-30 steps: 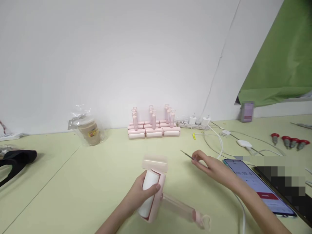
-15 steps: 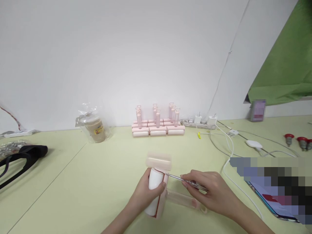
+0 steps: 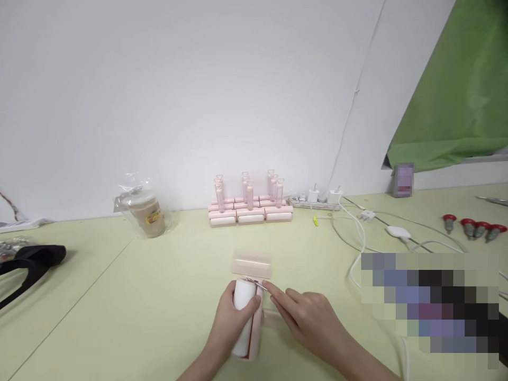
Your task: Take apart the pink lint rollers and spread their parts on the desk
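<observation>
My left hand (image 3: 234,323) is wrapped round a pink lint roller (image 3: 257,328) with a white roll (image 3: 243,317), thumb on its front. The roller is tilted over the table. My right hand (image 3: 309,320) grips a slim shiny metal tool (image 3: 257,284), its forefinger stretched along it. The tool's tip touches the upper end of the roller, beside the white roll. I cannot tell the tool's exact kind, as the hand covers most of it. A clear pink cover (image 3: 251,263) lies just beyond the roller. The roller's clear handle is mostly hidden behind my right hand.
Several pink lint rollers (image 3: 251,217) with upright handles stand in rows by the wall. A bagged drink cup (image 3: 148,214) is at left, near a black object (image 3: 43,254). At right are a power strip (image 3: 317,205), white cables (image 3: 353,270) and red-topped parts (image 3: 468,225).
My right hand has moved left, closer to the roller, and its forefinger now reaches along the tool. The roller is held more upright. The whole view has shifted slightly.
</observation>
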A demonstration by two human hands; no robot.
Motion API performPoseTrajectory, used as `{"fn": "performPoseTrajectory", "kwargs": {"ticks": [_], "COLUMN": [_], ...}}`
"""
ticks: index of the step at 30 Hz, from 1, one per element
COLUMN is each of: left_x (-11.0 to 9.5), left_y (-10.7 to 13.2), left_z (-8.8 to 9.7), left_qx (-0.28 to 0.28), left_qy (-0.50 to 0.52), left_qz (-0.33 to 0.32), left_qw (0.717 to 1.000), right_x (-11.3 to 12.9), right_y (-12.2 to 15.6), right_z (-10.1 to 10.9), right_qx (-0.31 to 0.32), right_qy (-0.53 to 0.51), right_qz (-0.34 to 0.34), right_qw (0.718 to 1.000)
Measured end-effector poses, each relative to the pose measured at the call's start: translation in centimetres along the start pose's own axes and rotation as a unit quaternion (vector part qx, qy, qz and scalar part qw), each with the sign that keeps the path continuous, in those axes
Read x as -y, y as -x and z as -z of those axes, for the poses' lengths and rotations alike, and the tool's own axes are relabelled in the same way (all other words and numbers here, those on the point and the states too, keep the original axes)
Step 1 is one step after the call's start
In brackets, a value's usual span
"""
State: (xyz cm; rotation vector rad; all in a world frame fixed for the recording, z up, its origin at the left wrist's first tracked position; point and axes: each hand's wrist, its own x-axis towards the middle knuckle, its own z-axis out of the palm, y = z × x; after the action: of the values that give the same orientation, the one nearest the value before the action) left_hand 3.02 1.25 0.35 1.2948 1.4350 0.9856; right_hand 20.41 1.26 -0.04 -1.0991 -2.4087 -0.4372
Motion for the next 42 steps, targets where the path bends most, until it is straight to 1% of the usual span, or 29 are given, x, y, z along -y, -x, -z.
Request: {"fn": "performPoseTrajectory", "kwargs": {"ticks": [6,12,17,20,23,25,27,28,29,31,34,36,42], "left_x": [0.2,0.4,0.0,-0.1,-0.3,-0.8,-1.3,-1.5,-1.6,-1.6,-1.3,-1.4,-3.4], "left_y": [-0.5,-0.9,-0.5,-0.1,0.2,0.2,0.1,0.1,0.1,0.0,0.0,-0.1,-1.5], "left_z": [0.4,0.7,0.9,1.3,2.1,2.9,3.7,4.0,4.2,4.5,4.4,4.3,4.1], "left_qx": [-0.011,-0.017,-0.05,-0.069,-0.104,-0.091,-0.066,-0.064,-0.067,-0.073,-0.05,-0.035,-0.014], "left_qy": [0.018,0.031,0.028,0.007,-0.03,-0.054,-0.104,-0.138,-0.172,-0.219,-0.231,-0.235,-0.292], "left_qz": [0.025,0.024,0.018,0.014,-0.027,-0.055,-0.06,-0.058,-0.059,-0.072,-0.094,-0.104,-0.126], "left_qw": [0.999,0.999,0.998,0.997,0.994,0.993,0.991,0.987,0.981,0.97,0.967,0.966,0.948], "right_x": [0.6,1.2,1.8,2.3,2.5,2.3,1.9,1.7,1.5,1.2,1.3,1.3,0.7], "right_y": [-0.1,-0.6,-1.2,-1.4,-1.5,-1.4,-1.4,-1.3,-1.3,-1.2,-1.2,-1.2,-1.4], "right_z": [-0.9,-1.0,-1.1,-1.4,-1.7,-1.4,-0.8,-0.4,0.1,0.9,1.4,1.3,1.1], "right_qx": [-0.035,-0.044,-0.025,-0.003,0.036,0.054,0.052,0.045,0.038,0.028,0.023,0.019,-0.021], "right_qy": [0.01,0.019,0.028,0.01,-0.033,-0.084,-0.147,-0.178,-0.209,-0.254,-0.267,-0.257,-0.235], "right_qz": [-0.015,-0.022,-0.023,-0.028,-0.048,-0.077,-0.112,-0.126,-0.13,-0.115,-0.081,-0.078,-0.093], "right_qw": [0.999,0.999,0.999,1.0,0.998,0.992,0.981,0.975,0.969,0.96,0.96,0.963,0.967]}}
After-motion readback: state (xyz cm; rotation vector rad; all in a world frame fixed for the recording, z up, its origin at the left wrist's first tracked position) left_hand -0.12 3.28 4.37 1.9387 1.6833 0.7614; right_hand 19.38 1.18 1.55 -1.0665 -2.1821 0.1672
